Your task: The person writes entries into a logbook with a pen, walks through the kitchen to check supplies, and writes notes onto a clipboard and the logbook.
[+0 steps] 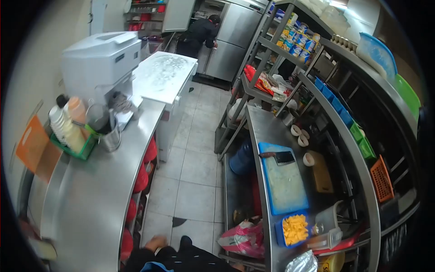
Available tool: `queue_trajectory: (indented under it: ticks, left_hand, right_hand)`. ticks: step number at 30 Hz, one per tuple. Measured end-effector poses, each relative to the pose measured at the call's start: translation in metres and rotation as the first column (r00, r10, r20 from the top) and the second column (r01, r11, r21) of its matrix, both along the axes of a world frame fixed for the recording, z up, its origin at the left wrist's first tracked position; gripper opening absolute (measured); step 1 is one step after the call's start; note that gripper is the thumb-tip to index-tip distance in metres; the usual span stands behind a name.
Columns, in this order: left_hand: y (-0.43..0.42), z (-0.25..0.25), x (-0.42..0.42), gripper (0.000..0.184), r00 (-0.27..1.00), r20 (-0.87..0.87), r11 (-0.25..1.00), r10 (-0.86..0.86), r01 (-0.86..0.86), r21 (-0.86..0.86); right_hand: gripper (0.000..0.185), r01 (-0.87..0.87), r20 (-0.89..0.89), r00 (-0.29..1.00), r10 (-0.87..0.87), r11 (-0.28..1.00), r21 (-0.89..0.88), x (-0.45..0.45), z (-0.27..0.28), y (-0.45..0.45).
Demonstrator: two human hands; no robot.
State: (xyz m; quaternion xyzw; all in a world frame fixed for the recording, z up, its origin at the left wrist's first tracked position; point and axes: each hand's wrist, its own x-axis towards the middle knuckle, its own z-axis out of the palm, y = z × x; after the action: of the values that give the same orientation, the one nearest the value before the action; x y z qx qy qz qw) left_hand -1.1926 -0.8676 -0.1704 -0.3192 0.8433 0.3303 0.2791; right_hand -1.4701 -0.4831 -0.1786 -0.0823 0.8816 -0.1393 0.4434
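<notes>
My left hand (156,243) hangs low at the bottom of the view, over the tiled floor and beside the left counter. Its fingers are blurred and too small to make out. At the bottom edge, just right of my dark clothing, a small bit of my right hand (238,266) shows below the pink and white bag (244,238); its fingers are hidden. On the right steel counter lie a blue-edged cutting board (285,186) with a cleaver (284,157) across its top end, and a blue container (279,233) of yellow pieces.
A tiled aisle (195,197) runs between the left counter (97,195) and the right counter (260,122). A person in dark clothes (192,38) bends at the open steel fridge (233,29) ahead. A white machine (102,63) and a floured white surface (158,75) stand left.
</notes>
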Motion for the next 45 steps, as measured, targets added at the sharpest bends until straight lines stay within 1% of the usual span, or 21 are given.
queue_trajectory:
  ticks: [1,2,3,4,5,7,9,10,11,12,14,17,21,24,26,29,33,36,39,42,45]
  left_hand:
    - [-0.002,-0.056,0.048,0.027,0.949,-0.105,0.947,-0.299,0.308,0.089]
    - [-0.008,-0.062,0.082,0.027,0.977,0.116,0.956,-0.178,0.144,0.255]
    - [-0.022,-0.050,0.105,0.027,0.945,0.328,0.937,0.019,-0.132,0.324]
    - [-0.039,-0.041,0.112,0.028,0.884,0.436,0.887,0.169,-0.330,0.324]
    - [-0.060,-0.035,0.113,0.028,0.828,0.486,0.834,0.279,-0.460,0.304]
    - [-0.111,-0.037,0.091,0.029,0.768,0.476,0.746,0.428,-0.598,0.294]
    - [-0.168,-0.046,0.057,0.030,0.760,0.401,0.706,0.511,-0.637,0.310]
    - [-0.200,-0.055,0.036,0.030,0.763,0.350,0.695,0.543,-0.643,0.323]
    - [-0.233,-0.058,0.009,0.031,0.765,0.293,0.688,0.574,-0.644,0.335]
    - [-0.269,-0.060,-0.024,0.031,0.769,0.225,0.683,0.599,-0.637,0.358]
    - [-0.349,-0.055,-0.091,0.032,0.761,0.073,0.681,0.645,-0.616,0.396]
    - [-0.449,-0.017,-0.180,0.034,0.713,-0.113,0.676,0.693,-0.587,0.445]
    - [-0.540,0.024,-0.248,0.036,0.648,-0.221,0.661,0.729,-0.583,0.473]
    - [-0.562,0.021,-0.253,0.038,0.572,-0.204,0.591,0.795,-0.653,0.473]
    - [-0.544,0.018,-0.231,0.040,0.465,-0.143,0.476,0.874,-0.754,0.453]
    - [-0.458,0.019,-0.193,0.042,0.205,-0.001,0.187,0.979,-0.891,0.414]
    - [-0.295,0.037,-0.193,0.045,-0.264,0.127,-0.293,0.956,-0.884,0.365]
    - [-0.188,0.047,-0.235,0.047,-0.588,0.186,-0.612,0.787,-0.708,0.353]
    - [-0.102,0.043,-0.296,0.049,-0.786,0.274,-0.815,0.554,-0.445,0.372]
    - [-0.025,0.036,-0.329,0.051,-0.852,0.385,-0.897,0.356,-0.195,0.397]
    - [0.057,0.031,-0.335,0.054,-0.833,0.514,-0.892,0.204,0.058,0.448]
  right_hand:
    - [0.021,-0.041,-0.029,0.999,0.040,0.997,-0.058,-0.026,-0.006,-0.033]
    - [0.021,-0.092,-0.070,0.994,0.084,0.989,-0.119,-0.056,-0.013,-0.070]
    - [0.021,-0.135,-0.111,0.987,0.115,0.971,-0.195,-0.083,-0.020,-0.111]
    - [0.022,-0.164,-0.145,0.981,0.128,0.948,-0.273,-0.110,-0.027,-0.154]
    - [0.026,-0.144,-0.113,0.987,0.114,0.940,-0.308,-0.135,-0.013,-0.204]
    - [0.030,-0.135,-0.096,0.989,0.109,0.929,-0.345,-0.188,0.019,-0.293]
    - [0.035,0.065,0.179,0.983,0.032,0.856,-0.513,-0.203,0.048,-0.371]
    - [0.040,-0.035,0.106,0.990,0.092,0.894,-0.446,-0.205,0.079,-0.410]
    - [0.044,0.027,0.113,0.993,0.021,0.911,-0.410,-0.209,0.090,-0.436]
    - [0.047,-0.040,0.117,0.989,0.089,0.927,-0.373,-0.223,0.084,-0.446]
    - [0.042,-0.025,0.191,0.981,0.045,0.994,-0.107,-0.229,0.087,-0.455]
    - [0.040,-0.034,0.240,0.971,0.014,0.996,0.080,-0.249,0.084,-0.462]
    - [0.037,-0.027,0.219,0.976,-0.009,0.987,0.159,-0.294,0.076,-0.500]
    - [0.035,-0.114,0.177,0.980,0.088,0.983,0.142,-0.344,0.050,-0.558]
    - [0.034,-0.256,0.166,0.957,0.239,0.962,0.092,-0.380,0.029,-0.622]
    - [0.032,-0.496,0.174,0.851,0.495,0.867,-0.042,-0.392,0.003,-0.717]
    - [0.029,-0.810,0.227,0.530,0.817,0.567,-0.150,-0.354,0.002,-0.829]
    - [0.027,-0.938,0.241,0.253,0.937,0.298,-0.177,-0.293,0.009,-0.889]
    - [0.026,-0.985,0.225,0.005,0.974,0.044,-0.169,-0.219,0.011,-0.920]
    - [0.024,-0.980,0.207,-0.169,0.964,-0.141,-0.141,-0.144,0.008,-0.907]
    - [0.022,-0.955,0.187,-0.296,0.937,-0.283,-0.090,-0.071,-0.006,-0.846]
